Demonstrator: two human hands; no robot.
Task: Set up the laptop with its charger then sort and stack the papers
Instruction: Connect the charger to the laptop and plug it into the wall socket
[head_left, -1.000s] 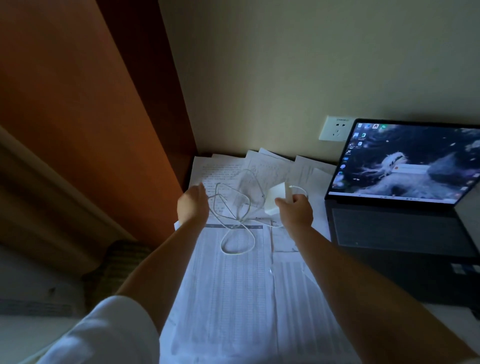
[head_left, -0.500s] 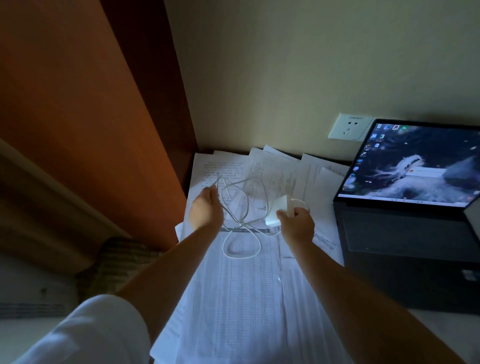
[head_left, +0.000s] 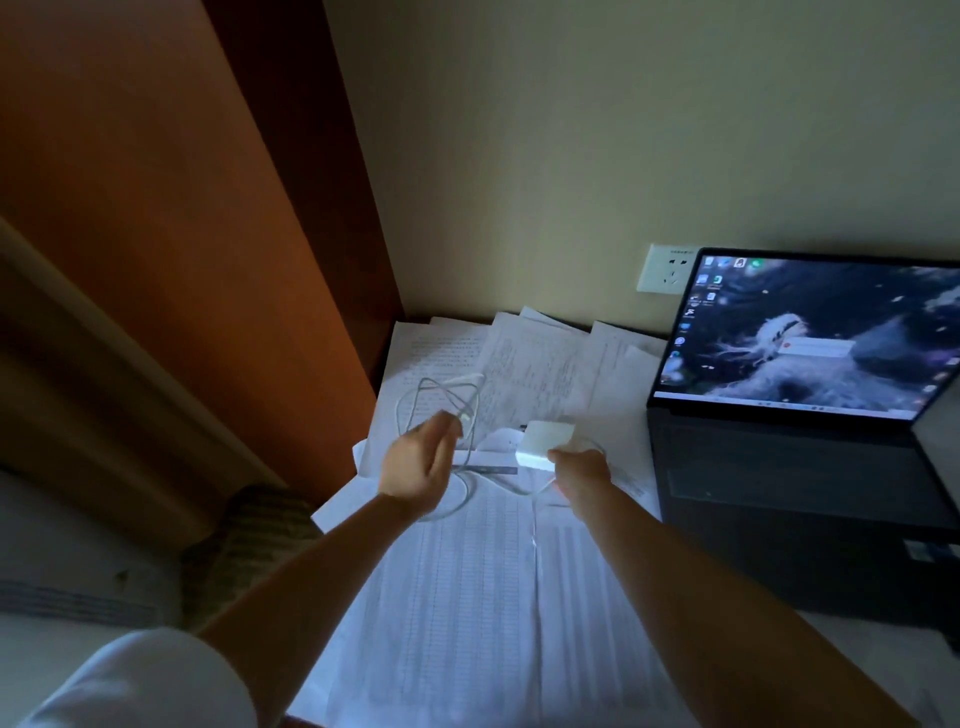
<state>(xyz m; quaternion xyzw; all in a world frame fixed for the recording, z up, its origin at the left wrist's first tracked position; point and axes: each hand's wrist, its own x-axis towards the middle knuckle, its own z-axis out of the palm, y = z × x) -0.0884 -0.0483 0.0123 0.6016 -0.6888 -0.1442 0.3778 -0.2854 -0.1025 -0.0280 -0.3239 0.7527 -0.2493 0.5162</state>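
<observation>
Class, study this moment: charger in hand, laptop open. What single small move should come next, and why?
Probably carry the charger brick, held in the right hand, up to the wall socket. The socket is free, the laptop is already open, and the left hand is loosening the cable over the papers.

Both forearms extended forward, left hand fingers straight and blurred, right hand curled in a grip

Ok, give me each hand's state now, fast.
Left hand: open, fingers extended by the white cable, gripping nothing.
Right hand: holding the white charger brick.
</observation>
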